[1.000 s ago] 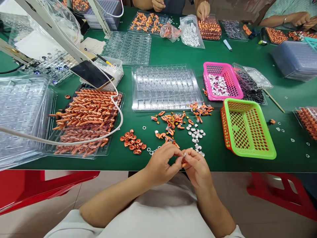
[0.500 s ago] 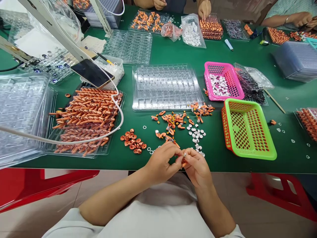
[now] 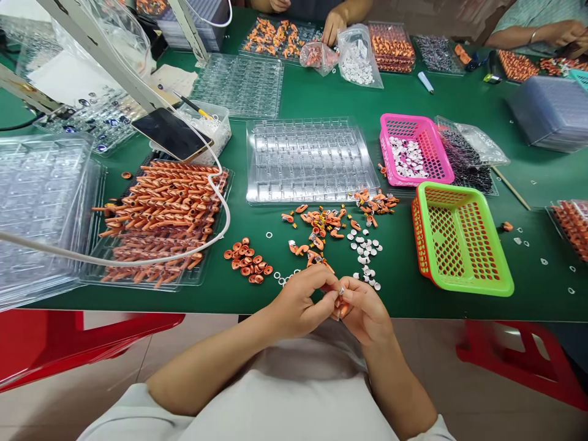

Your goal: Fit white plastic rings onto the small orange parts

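Left hand (image 3: 298,303) and right hand (image 3: 362,309) meet at the near table (image 3: 321,101) edge, fingertips pinched together on one small part (image 3: 340,293): silvery at the top, orange below, held between both hands just above the table edge. Left fingers (image 3: 321,305) curl tight, thumb and forefinger closed on the part; right fingers (image 3: 351,295) also closed on it, remaining fingers folded in. Part mostly covered by the fingertips, its shape hard to make out. Just beyond the hands: scattered white discs (image 3: 365,248), loose orange pieces (image 3: 321,223), a cluster of orange caps (image 3: 247,263), a few small white rings (image 3: 281,279) on the green table. Further out, an empty clear blister tray (image 3: 310,160) in the middle; left of it a clear tray piled with long orange parts (image 3: 160,214), crossed by a white cable (image 3: 220,208). Phone (image 3: 171,135) sits tilted above that pile. Right side: green basket (image 3: 462,242) with orange end, pink basket (image 3: 413,150) holding white discs. Stack of clear trays (image 3: 41,208) at far left, cut off by the frame. Far edge: another person's hand (image 3: 333,27) near bags and trays of orange parts; a third person's arm (image 3: 528,37) top right, partly cut off. Red stools under the table, partly hidden.
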Action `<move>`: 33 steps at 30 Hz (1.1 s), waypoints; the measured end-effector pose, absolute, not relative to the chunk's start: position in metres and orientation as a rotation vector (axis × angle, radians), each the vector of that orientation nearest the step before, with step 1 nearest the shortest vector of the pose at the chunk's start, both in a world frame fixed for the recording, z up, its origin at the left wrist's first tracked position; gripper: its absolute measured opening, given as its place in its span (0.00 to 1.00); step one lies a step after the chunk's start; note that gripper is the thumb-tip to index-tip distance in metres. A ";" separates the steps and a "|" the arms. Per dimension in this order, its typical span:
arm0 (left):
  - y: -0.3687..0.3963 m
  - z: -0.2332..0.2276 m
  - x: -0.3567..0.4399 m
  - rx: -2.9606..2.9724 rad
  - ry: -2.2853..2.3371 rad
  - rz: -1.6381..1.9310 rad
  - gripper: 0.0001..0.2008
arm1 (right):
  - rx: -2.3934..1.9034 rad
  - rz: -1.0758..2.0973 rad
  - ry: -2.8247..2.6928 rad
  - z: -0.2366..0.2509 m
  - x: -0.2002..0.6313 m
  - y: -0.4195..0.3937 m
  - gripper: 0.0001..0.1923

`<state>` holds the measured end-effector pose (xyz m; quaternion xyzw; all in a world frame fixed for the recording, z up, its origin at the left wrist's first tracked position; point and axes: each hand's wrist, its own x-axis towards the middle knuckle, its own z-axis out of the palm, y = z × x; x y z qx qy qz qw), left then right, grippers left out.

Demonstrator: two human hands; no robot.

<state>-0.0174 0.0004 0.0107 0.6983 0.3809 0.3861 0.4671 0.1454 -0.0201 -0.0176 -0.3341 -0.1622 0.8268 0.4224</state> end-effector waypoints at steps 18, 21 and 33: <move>0.004 0.007 -0.022 1.767 0.994 0.948 0.06 | -0.981 1.953 -0.512 -0.015 0.144 -0.022 0.12; 0.003 0.009 -0.023 1.732 0.998 0.911 0.07 | -0.940 1.968 -0.458 -0.017 0.144 -0.022 0.11; -0.001 0.002 -0.021 1.893 0.981 1.042 0.06 | -0.927 1.977 -0.389 -0.018 0.146 -0.020 0.11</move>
